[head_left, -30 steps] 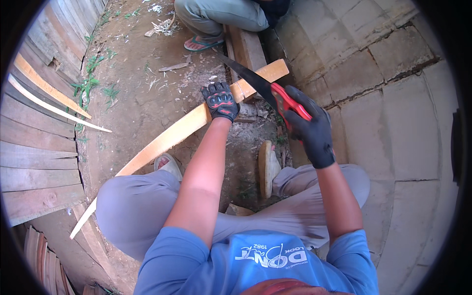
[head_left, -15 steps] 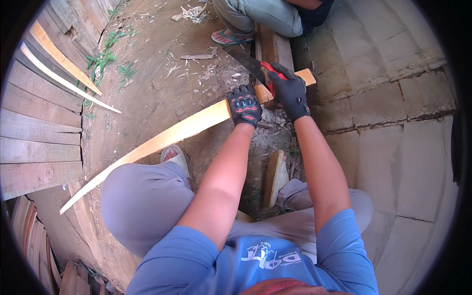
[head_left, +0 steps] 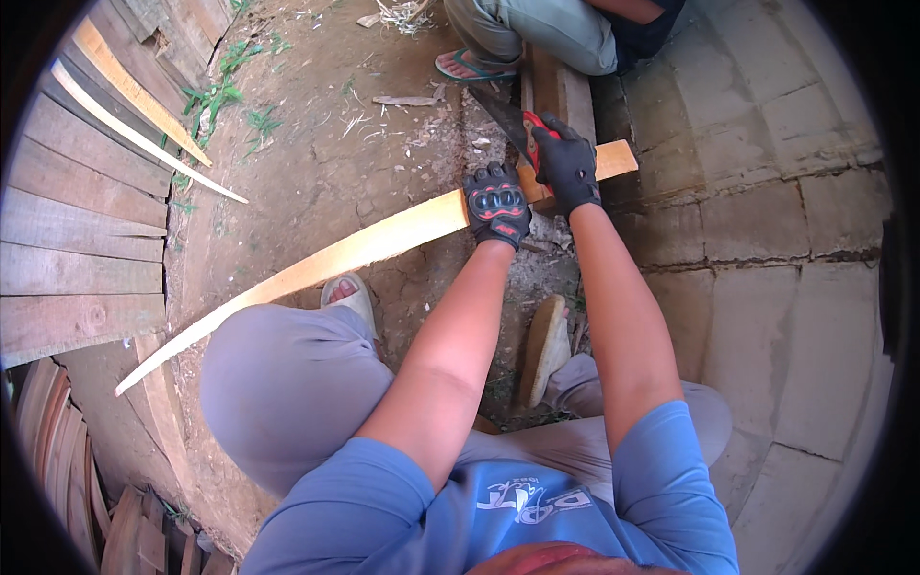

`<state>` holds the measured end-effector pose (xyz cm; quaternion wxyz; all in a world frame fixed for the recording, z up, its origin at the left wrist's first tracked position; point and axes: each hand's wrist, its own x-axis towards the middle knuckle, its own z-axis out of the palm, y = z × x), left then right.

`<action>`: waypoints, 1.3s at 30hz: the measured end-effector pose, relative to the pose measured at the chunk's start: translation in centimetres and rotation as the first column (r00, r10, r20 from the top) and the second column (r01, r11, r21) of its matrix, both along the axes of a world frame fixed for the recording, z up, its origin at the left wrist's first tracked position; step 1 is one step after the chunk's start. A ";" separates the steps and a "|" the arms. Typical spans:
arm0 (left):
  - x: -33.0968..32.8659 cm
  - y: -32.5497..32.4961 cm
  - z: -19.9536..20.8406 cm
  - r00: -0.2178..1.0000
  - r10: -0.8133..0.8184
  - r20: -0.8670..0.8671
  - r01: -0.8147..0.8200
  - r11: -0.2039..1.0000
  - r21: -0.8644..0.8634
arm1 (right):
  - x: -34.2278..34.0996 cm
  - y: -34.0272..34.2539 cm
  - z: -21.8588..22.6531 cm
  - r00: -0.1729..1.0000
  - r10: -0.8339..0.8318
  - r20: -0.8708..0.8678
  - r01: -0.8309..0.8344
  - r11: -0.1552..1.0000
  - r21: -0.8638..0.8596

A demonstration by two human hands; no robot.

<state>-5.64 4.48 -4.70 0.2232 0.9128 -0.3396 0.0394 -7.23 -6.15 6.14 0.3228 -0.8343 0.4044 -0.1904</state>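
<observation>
A long pale plank [head_left: 350, 251], tapering to a point at the near left, lies slantwise across in front of me. My left hand [head_left: 497, 204], in a black glove with red trim, presses on it near its wide end, the fingers curled over it. In my right hand [head_left: 568, 165], also gloved in black, is the red handle of a handsaw [head_left: 505, 120]. The saw's dark blade slants up and away to the left beyond the plank. Where its teeth meet the wood is hidden by my hands.
A wooden beam [head_left: 559, 81] runs away beyond the plank. Another person [head_left: 565, 38] in green sandals squats beside it. Boards [head_left: 86, 235] line the left, with two thin pale strips [head_left: 153, 134] by them. A paved block surface [head_left: 752, 220] is at right.
The whole view has shifted slightly, moving things rightward. My right hand and the saw have moved a little away from me and closer to my left hand, which keeps its place on the plank.
</observation>
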 end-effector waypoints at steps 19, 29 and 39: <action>0.3 -0.1 0.5 0.995 -0.033 -0.096 0.029 0.999 -0.041 | -2.6 -1.0 -2.1 0.995 0.103 -0.009 -0.103 0.991 -0.089; 0.4 0.2 0.7 0.981 -0.042 -0.188 0.045 0.999 0.012 | -3.9 -0.3 -1.8 0.979 0.156 -0.132 -0.177 0.970 -0.167; 0.4 0.4 1.7 0.972 -0.079 -0.221 0.086 0.996 0.024 | -4.5 1.8 0.2 0.998 0.044 -0.053 -0.049 0.995 -0.084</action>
